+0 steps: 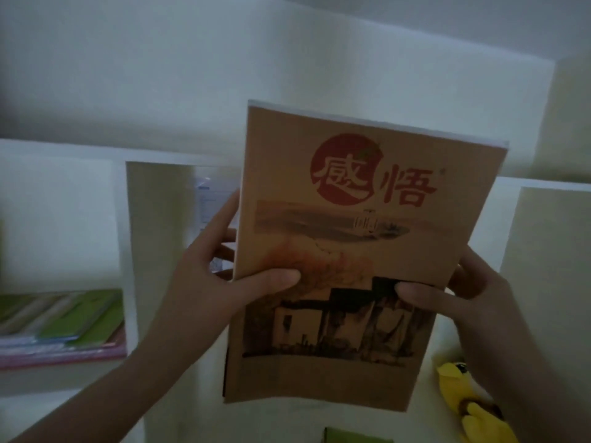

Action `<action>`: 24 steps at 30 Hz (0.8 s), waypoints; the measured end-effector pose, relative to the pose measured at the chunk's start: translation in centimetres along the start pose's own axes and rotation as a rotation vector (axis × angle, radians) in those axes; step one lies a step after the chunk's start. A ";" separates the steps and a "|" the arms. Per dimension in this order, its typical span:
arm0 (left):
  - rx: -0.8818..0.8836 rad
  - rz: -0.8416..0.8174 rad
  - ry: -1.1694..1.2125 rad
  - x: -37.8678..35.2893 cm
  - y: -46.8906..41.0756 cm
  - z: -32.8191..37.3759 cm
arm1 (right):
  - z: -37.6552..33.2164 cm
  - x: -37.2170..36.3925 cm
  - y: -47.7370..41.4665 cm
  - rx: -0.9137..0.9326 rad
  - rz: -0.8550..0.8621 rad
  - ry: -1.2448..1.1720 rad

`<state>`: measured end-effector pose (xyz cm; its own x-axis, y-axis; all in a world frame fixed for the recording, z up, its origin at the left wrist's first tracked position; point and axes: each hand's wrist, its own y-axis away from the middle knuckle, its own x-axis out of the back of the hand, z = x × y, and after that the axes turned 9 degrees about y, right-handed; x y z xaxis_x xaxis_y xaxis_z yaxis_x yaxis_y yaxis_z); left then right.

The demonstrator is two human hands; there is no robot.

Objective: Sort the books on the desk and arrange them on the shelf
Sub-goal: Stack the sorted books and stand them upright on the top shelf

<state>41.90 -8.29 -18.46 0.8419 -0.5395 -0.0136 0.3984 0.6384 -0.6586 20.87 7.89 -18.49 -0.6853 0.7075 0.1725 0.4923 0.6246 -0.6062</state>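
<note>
Grip: left hand (204, 282) holds the left edge of a tan paperback (351, 225), thumb pressed flat on the front cover, fingers curled round behind. Right hand (473, 292) holds the right edge the same way, thumb on the cover, fingers folded behind it. Both thumbs sit about level, a little below mid-cover.

Item held: tan paperback, upright, front cover toward the camera, tilted slightly clockwise. It is raised in the air before the middle compartment of the white shelf (153, 155). Cover bears a red disc and large red Chinese characters, with an ink-style picture of dark-roofed buildings beneath. White page block shows along the top edge.

Surroundings, by clock from the paperback:
- Nine o'clock: shelf divider (131, 235); beyond it, in the left compartment, a stack of flat books (64, 321) with green covers above and pink below.
- Ten o'clock, behind the left fingers: pale printed sheet (211, 199), too blurred to read.
- Four o'clock: yellow plush toy (463, 391), below the right wrist.
- Six o'clock: green object (355, 438), cut off by the frame edge.
</note>
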 end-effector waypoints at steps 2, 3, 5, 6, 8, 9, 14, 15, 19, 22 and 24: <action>-0.044 0.009 -0.044 1.3 -0.2 1.7 | -1.6 -0.8 -0.2 0.035 -0.015 0.001; -0.059 0.017 -0.059 1.8 -0.3 2.4 | -2.4 -1.2 -0.4 0.053 -0.022 -0.008; -0.087 0.029 -0.075 2.7 -0.6 3.7 | -3.7 -1.8 -0.7 0.077 -0.026 -0.039; -0.098 0.036 -0.074 3.1 -0.8 4.3 | -4.3 -2.1 -0.8 0.087 -0.030 -0.042; -0.113 0.046 -0.071 3.8 -0.9 5.2 | -5.4 -2.7 -1.0 0.102 -0.044 -0.036; -0.121 0.047 -0.074 4.1 -1.0 5.5 | -5.9 -2.9 -1.1 0.104 -0.047 -0.032; -0.154 0.067 -0.086 5.7 -1.3 6.8 | -7.6 -4.2 -1.4 0.110 -0.060 -0.043; -0.160 0.070 -0.090 6.1 -1.4 7.1 | -8.0 -4.5 -1.5 0.117 -0.069 -0.042; -0.191 0.082 -0.098 7.6 -1.9 8.8 | -10.0 -5.7 -2.2 0.149 -0.086 -0.047; -0.219 0.103 -0.092 9.0 -2.7 10.4 | -11.8 -6.9 -3.3 0.177 -0.105 -0.058; -0.227 0.112 -0.071 10.1 -3.5 11.5 | -13.1 -7.8 -4.4 0.194 -0.116 -0.073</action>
<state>53.26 -9.65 -7.63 0.9029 -0.4270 -0.0482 0.2159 0.5478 -0.8083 31.10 3.94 -7.03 -0.7715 0.6048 0.1976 0.3006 0.6202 -0.7246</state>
